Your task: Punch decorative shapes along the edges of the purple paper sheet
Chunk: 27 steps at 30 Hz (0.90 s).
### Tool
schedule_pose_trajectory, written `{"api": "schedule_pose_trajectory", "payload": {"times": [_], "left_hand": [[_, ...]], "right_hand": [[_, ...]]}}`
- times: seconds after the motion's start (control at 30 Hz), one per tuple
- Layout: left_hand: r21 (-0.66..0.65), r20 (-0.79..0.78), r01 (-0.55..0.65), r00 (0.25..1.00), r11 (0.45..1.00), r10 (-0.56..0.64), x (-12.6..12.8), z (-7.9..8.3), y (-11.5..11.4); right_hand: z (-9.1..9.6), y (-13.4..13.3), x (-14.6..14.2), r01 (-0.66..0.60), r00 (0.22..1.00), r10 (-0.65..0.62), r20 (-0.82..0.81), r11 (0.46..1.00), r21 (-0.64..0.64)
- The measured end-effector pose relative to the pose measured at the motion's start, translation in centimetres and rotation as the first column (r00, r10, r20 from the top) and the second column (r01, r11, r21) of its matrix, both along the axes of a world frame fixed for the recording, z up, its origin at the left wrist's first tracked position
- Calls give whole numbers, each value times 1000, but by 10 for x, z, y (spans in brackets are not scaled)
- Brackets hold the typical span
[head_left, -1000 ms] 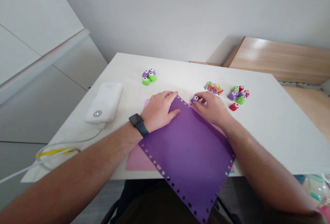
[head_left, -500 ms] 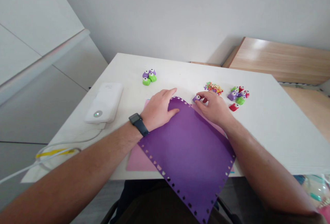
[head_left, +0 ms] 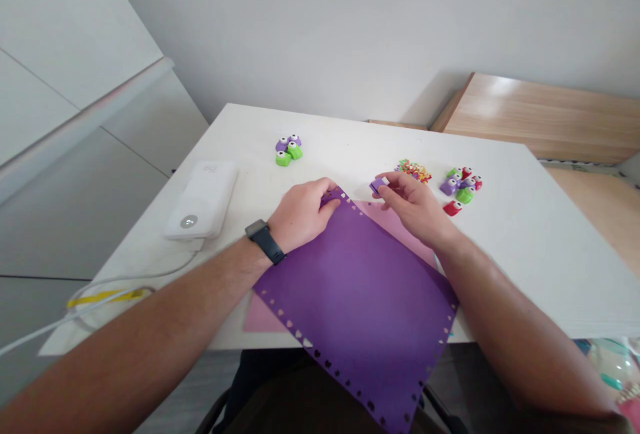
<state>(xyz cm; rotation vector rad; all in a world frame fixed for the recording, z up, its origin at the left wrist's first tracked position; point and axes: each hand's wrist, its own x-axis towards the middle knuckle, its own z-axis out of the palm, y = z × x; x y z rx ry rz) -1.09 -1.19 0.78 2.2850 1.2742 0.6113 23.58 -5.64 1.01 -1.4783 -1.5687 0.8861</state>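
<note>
My left hand (head_left: 306,214) pinches the far corner of a purple sheet of paper (head_left: 360,287), thumb on top. Small shapes are punched along the sheet's edges, and its near corner hangs over the table's front edge. Held in my right hand (head_left: 407,204) is a small purple craft punch (head_left: 379,185), tilted, just beyond the paper and apart from it. Under the purple sheet lies pink paper (head_left: 400,224). A pile of tiny coloured paper cutouts (head_left: 414,171) sits just behind my right hand.
At the back left stand several purple and green punches (head_left: 289,151). More punches, red, green and purple (head_left: 463,184), are grouped at the right. A white power bank (head_left: 203,201) with a cable (head_left: 150,275) lies on the white table (head_left: 530,247) at the left.
My left hand has closed on the paper's far corner and the sheet has shifted slightly left. My right hand has lifted the purple punch from the table and tilted it.
</note>
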Motion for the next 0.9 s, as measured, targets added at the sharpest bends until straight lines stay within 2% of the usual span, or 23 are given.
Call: {"api": "schedule_pose_trajectory", "payload": {"times": [0.07,0.13,0.23,0.3,0.4,0.53,0.67,0.9], "left_hand": [[-5,5,1,1000,1000,-1,0,-2,0],[-11,13,-2,1000,1000,2,0,-3,0],[-18,12,-3,1000,1000,3,0,-3,-1],[-16,11,-4,1000,1000,4,0,-2,-1],[-12,14,-7,1000,1000,7,0,-2,-2],[-18,31,-9,999,1000,10,0,-2,-1],[-21,69,-23,997,1000,24,-1,-1,0],[1,108,-97,989,995,96,-3,0,2]], "right_hand": [[1,-3,-4,-73,987,62,-146,995,-74],[0,-3,-4,-78,985,60,-162,991,-107],[-7,3,5,89,996,-89,4,996,-3],[-12,9,14,202,966,-212,145,976,82],[-16,15,25,271,933,-294,210,953,132],[-11,12,20,209,957,-229,176,970,128],[-1,2,6,105,955,-141,259,984,146],[2,-5,1,-19,859,-53,509,991,135]]}}
